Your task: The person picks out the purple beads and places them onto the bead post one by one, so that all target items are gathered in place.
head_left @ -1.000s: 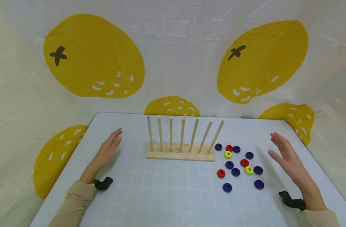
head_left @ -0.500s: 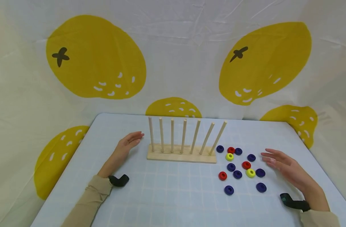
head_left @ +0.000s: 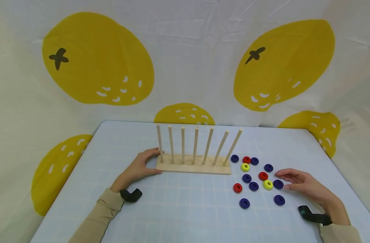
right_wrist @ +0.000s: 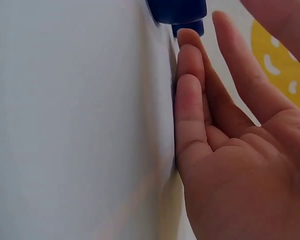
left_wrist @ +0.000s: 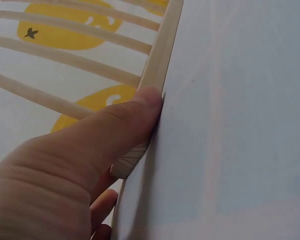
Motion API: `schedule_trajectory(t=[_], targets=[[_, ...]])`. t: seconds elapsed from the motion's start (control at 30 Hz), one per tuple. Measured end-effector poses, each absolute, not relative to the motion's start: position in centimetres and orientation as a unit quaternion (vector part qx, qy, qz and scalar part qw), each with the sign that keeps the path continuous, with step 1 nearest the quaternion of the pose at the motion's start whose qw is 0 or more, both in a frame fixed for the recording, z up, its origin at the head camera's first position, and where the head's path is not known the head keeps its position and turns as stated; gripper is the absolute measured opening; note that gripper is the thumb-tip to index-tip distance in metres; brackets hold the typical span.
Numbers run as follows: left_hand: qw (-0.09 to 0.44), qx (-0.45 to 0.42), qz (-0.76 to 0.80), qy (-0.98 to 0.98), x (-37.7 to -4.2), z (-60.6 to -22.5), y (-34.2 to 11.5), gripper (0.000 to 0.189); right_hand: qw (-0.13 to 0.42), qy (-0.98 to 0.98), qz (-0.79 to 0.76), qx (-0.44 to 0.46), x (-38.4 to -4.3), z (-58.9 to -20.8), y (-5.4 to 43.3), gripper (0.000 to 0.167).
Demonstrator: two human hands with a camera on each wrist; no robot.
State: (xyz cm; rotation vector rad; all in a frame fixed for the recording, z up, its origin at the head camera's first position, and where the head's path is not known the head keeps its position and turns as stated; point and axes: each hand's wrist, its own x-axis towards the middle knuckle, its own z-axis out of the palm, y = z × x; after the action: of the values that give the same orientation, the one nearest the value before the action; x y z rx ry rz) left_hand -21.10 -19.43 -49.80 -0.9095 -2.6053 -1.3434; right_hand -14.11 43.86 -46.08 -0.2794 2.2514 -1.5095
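Observation:
A wooden peg stand point(head_left: 194, 168) with several upright dowels on a flat base stands mid-table. My left hand point(head_left: 139, 167) grips the left end of its base, thumb along the front edge and fingers behind. The left wrist view shows the thumb point(left_wrist: 125, 117) pressed against the wooden base point(left_wrist: 157, 65). At the right, my right hand point(head_left: 306, 185) is low over the table, thumb and fingers apart, beside a dark blue ring point(head_left: 278, 184). In the right wrist view, a blue ring point(right_wrist: 177, 10) lies just beyond the fingertips of the right hand point(right_wrist: 240, 145); nothing is between its fingers.
Several small rings lie loose right of the stand: blue ones point(head_left: 244, 203), red ones point(head_left: 237, 188) and yellow ones point(head_left: 267, 184). The table point(head_left: 179, 209) has a pale checked cover. Behind it hangs a white cloth point(head_left: 191, 67) with yellow fruit prints.
My left hand has moved right and taken hold of the stand's left end. My right hand has come down and left, toward the rings. Stand and rings lie as before.

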Motion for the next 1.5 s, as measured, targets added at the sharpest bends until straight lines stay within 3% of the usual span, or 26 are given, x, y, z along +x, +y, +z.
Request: schedule_trajectory(t=[1.03,1.5], targets=[[0.003,-0.250,-0.451,-0.857,-20.64,-49.19,-19.32,0.072,0.229,0.850,-0.458,-0.124,-14.17,-45.70,43.45,0.038],[-0.002,-0.236,-0.454,-0.859,-20.62,-49.33,-19.36,0.073,0.225,0.855,-0.458,-0.094,-14.23,-45.55,43.32,0.038]])
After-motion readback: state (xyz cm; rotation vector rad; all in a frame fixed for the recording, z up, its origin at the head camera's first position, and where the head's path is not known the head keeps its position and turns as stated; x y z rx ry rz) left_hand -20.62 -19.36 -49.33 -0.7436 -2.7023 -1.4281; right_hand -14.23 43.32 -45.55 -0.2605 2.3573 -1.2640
